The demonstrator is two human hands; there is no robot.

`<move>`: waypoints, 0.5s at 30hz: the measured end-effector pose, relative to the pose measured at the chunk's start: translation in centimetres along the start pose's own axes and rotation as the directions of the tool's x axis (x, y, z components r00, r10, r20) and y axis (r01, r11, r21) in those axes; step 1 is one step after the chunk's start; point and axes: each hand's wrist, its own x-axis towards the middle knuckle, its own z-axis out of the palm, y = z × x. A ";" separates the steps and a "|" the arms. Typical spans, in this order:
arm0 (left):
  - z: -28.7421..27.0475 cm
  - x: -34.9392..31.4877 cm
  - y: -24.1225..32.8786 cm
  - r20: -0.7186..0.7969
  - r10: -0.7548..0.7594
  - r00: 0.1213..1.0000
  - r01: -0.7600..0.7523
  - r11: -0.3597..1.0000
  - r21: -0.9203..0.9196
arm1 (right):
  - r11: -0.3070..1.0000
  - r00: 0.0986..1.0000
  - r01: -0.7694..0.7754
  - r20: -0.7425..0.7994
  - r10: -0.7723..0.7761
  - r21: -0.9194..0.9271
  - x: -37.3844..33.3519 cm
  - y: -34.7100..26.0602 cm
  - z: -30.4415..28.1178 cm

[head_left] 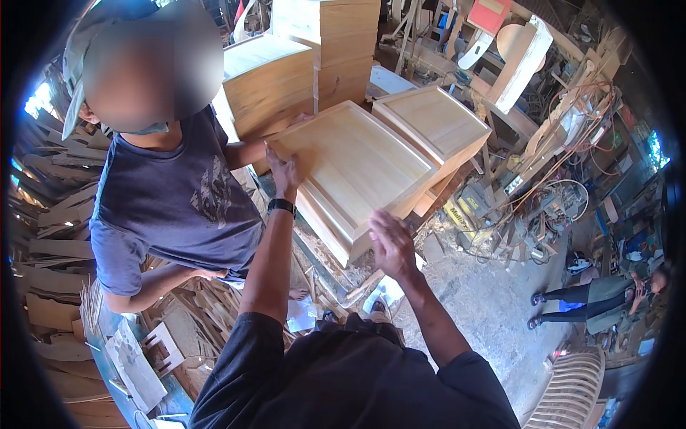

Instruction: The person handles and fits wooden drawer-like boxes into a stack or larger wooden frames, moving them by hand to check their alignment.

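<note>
Black shirt (357,382) in front, two bare hands at a pale wooden box

Sleeves of that shirt end in two bare forearms, reaching up toward the pale wooden box (361,154), which sits tilted in view at the centre, its framed panel facing up. Its near corner points down toward the wearer, and a bench (314,261) shows along its left side.

The left hand (286,171), with a dark watch (281,206) at its wrist, is at the box's left corner, fingers up against the edge; whether they grip it or only rest there, I cannot tell. The right hand (391,243) is by the near right corner, its fingers loosely bent and parted, holding nothing; the view does not settle whether it touches the wood.

On the left stands a co-worker (179,193) in a cap (75,79) and a grey-blue T-shirt, one arm stretched behind the box's far left side, the other bent at the waist. Just beyond the box, to the right, is a second framed box (432,121); more wooden boxes (268,86) stand behind.

A yellow machine (468,218) is on the floor (464,314) to the right. Farther right is another person (604,304), with a curved slatted wooden piece (568,390) lower down. Timber pieces (61,250) fill the left rim.
</note>
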 end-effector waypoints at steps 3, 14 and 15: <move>-1.1 0.9 -2.0 -0.034 0.041 0.999 -0.040 0.999 0.036 | 0.996 0.998 -0.022 -0.067 0.017 -0.086 0.0 2.3 0.4; -0.6 -0.4 -0.5 -0.034 -0.016 0.999 0.015 1.000 -0.028 | 0.981 0.988 -0.134 0.056 0.143 -0.140 -1.7 4.3 -0.4; -1.0 -0.5 -0.5 -0.056 -0.017 0.998 0.014 0.998 -0.054 | 0.984 0.990 -0.131 0.044 0.137 -0.123 -1.8 4.0 -0.1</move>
